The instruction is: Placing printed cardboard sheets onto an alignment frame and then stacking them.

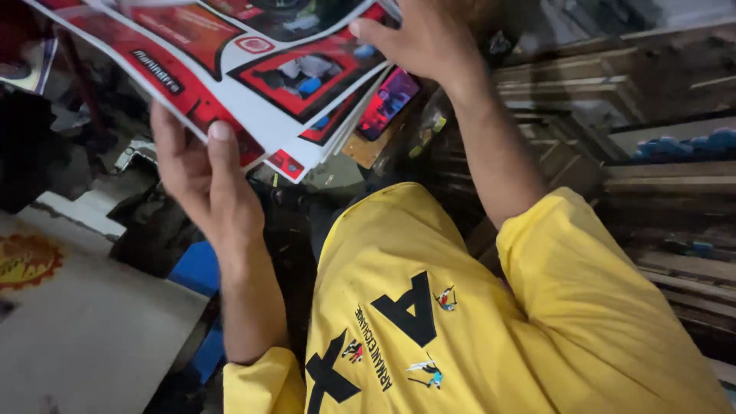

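A stack of large glossy printed sheets (253, 69), red, white and black, is held up in front of me, tilted. My left hand (201, 180) grips the stack's lower left edge, thumb on the top sheet and fingers underneath. My right hand (418, 38) holds the stack's right edge near the top of the view, thumb pressed on the sheets. A yellow shirt with black print (429, 307) covers my torso at the bottom.
A pale board with an orange round print (84, 322) lies at the lower left. Blue objects (195, 268) sit beside it. Stacked wooden planks (659, 176) fill the right side. Dark clutter lies below the sheets.
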